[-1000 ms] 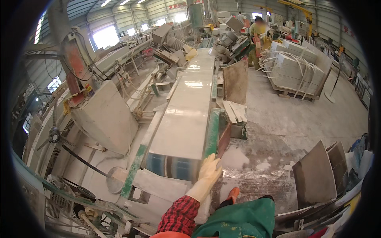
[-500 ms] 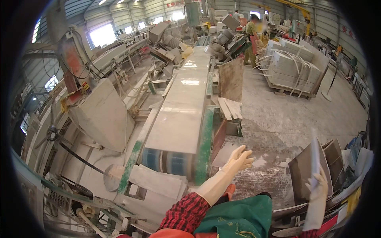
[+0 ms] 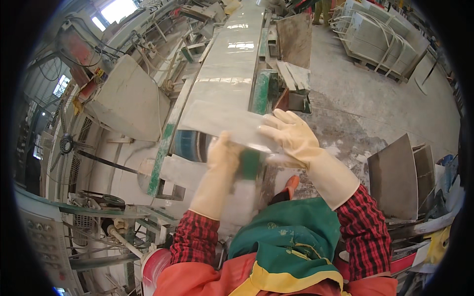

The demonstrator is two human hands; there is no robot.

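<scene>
A thin, pale stone slab (image 3: 224, 118), blurred by motion, lies between my hands at the near end of a conveyor belt (image 3: 224, 64). My left hand (image 3: 221, 153), in a cream rubber glove, grips the slab's near edge; its fingertips are partly hidden. At the slab's right end is my right hand (image 3: 294, 135), gloved the same way, with fingers along the top and thumb lower down. A blue roller (image 3: 186, 144) shows under the slab at the belt's end. Pale sheets (image 3: 181, 170) lie just below it.
Upright dark slabs (image 3: 395, 177) lean at my right. A strapped stack of pale blocks (image 3: 377, 37) stands on a pallet farther back. Machinery with a black handwheel (image 3: 66, 144) and a button panel (image 3: 44, 241) lines the left. Green rails (image 3: 160, 172) edge the belt.
My right hand has brought the slab from the right side over to the belt's end. My left hand, open before, has moved left and closed on the slab. The view has tilted down.
</scene>
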